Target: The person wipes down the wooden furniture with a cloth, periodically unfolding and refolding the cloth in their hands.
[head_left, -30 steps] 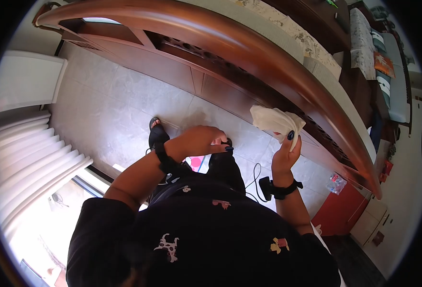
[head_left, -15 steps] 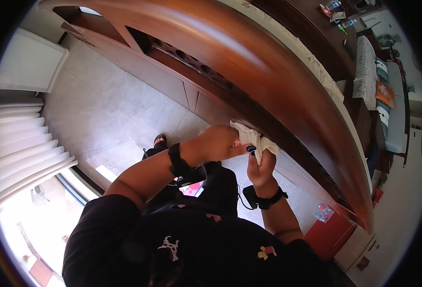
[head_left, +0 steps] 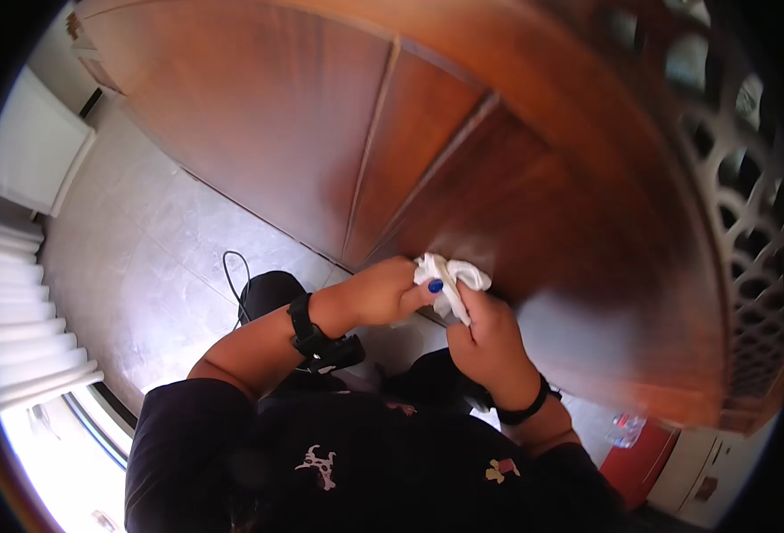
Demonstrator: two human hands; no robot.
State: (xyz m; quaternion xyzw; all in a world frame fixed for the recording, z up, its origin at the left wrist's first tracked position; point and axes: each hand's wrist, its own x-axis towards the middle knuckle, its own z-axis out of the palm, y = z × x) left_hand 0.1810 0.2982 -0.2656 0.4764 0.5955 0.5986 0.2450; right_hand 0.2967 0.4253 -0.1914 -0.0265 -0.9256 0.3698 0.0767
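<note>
A crumpled white cloth (head_left: 450, 282) is held between both hands, close in front of a brown wooden panel (head_left: 276, 115). My left hand (head_left: 388, 291) is closed on the cloth's left side, with a dark blue thumbnail showing on top. On the right side of the cloth, my right hand (head_left: 490, 333) grips it with bent fingers. Whether the cloth touches the wood cannot be made out. Both wrists wear black straps.
Openwork wooden lattice (head_left: 748, 231) rises at the right. Grey floor tiles (head_left: 143, 240), a black cable (head_left: 229, 275) and a white curtain (head_left: 19, 329) are at the left. A plastic bottle (head_left: 625, 430) stands by a red cabinet (head_left: 638, 462) at lower right.
My left hand has joined my right hand at the cloth, which is now bunched smaller. The view has dropped and moved closer to the wooden panel, and my knees are now bent.
</note>
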